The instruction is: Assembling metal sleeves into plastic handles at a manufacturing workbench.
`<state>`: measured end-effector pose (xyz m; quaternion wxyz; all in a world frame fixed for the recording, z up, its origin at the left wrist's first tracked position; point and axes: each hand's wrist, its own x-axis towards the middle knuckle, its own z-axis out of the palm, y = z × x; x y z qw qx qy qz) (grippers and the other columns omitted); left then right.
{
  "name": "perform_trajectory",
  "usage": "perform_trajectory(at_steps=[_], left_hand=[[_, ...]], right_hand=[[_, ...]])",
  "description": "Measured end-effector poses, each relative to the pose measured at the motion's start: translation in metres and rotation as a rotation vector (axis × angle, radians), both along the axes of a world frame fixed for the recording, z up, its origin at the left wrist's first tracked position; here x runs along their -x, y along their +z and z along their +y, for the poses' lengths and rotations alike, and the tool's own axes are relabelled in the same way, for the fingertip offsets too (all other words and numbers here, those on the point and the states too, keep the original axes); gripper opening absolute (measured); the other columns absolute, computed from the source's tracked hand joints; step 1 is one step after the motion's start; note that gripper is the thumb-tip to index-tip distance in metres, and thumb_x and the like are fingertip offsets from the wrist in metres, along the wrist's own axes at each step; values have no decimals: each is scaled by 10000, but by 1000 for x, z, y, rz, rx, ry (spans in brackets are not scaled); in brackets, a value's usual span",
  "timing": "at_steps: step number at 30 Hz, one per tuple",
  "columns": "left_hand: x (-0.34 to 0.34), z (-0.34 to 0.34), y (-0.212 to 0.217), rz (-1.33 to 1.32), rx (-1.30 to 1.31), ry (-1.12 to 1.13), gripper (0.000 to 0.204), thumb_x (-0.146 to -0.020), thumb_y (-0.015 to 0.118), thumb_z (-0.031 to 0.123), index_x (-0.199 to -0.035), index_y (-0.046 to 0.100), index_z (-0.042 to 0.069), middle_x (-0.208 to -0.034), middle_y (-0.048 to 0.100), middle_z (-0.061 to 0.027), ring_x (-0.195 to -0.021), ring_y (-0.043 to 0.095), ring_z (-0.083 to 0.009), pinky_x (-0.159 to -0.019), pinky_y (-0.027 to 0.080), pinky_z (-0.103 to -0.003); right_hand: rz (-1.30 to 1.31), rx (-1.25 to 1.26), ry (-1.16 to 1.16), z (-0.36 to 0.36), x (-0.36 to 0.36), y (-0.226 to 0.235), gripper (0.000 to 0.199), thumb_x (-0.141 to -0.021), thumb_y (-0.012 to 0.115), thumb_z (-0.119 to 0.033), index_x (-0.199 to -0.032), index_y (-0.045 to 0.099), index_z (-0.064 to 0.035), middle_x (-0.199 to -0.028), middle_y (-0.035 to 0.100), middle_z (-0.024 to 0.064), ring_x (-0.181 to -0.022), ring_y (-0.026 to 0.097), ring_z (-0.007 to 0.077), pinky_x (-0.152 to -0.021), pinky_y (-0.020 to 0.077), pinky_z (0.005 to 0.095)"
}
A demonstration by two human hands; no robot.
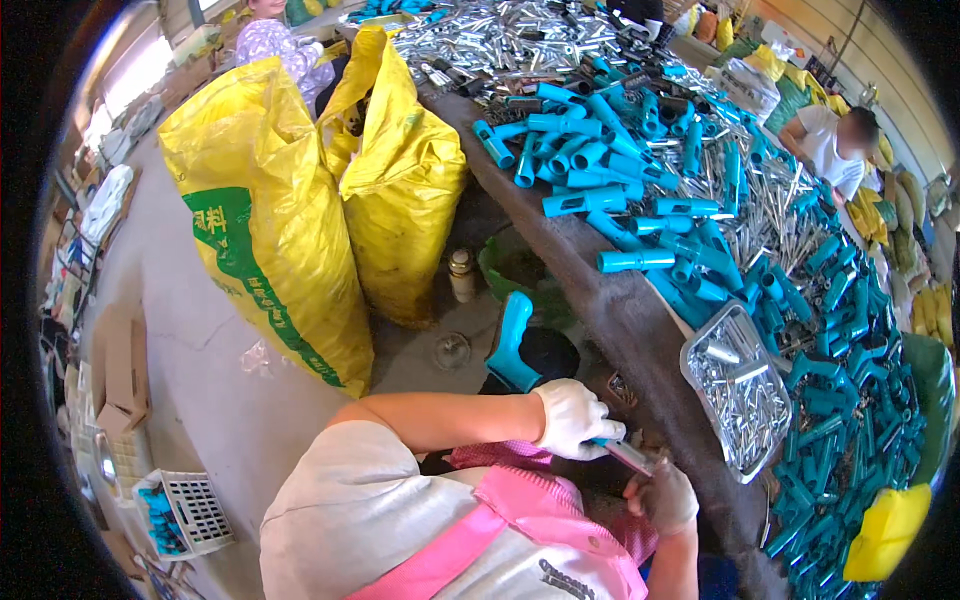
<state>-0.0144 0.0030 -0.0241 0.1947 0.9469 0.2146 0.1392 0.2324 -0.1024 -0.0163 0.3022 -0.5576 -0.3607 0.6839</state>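
Note:
My left hand (574, 420), in a white glove, is closed round a small part with a teal end and a silver metal piece (627, 456). My right hand (664, 496), gloved with bare fingertips, pinches the other end of that metal piece. Both hands are close together in front of my pink apron (530, 500). Just beyond my left hand a teal L-shaped plastic handle (512, 345) stands against something black. To the right of my hands, a white tray (697, 375) full of small metal pins and a few larger metal cylinders lies on the table.
The dark-covered table (610, 300) carries heaps of teal plastic tubes (620, 165) and loose metal parts (500, 45). Yellow sacks (265, 230) stand on the floor to the left. A white basket (205, 510) holds teal parts. Two other people sit farther off.

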Motion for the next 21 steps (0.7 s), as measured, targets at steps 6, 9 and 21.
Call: perform_trajectory(at_steps=[6, 9, 21], left_hand=[[-3, 7, 8, 92, 36, -39, 327, -810, 553, 389, -1049, 567, 167, -721, 610, -112, -669, 621, -315, -592, 507, -444], [0, 0, 8, 3, -28, -35, 289, -794, 573, 359, -1016, 569, 173, -676, 600, -97, -611, 619, -297, -533, 506, -426], [9, -9, 8, 63, -39, 24, 321, -791, 587, 388, -1008, 614, 153, -645, 609, -97, -585, 619, -287, -522, 505, -406]], right_hand=[[-524, -243, 14, -2, 24, 18, 338, -910, 533, -148, -1210, 507, 5, -870, 613, 117, -774, 619, 160, -659, 495, 286], [161, -99, -125, -8, 2, -5, 338, -896, 554, -108, -1216, 503, -14, -891, 622, 94, -711, 593, 171, -625, 483, 266], [-448, -232, 9, -6, 26, 8, 350, -863, 597, -93, -1181, 496, 13, -778, 619, 82, -631, 610, 125, -552, 486, 260]])
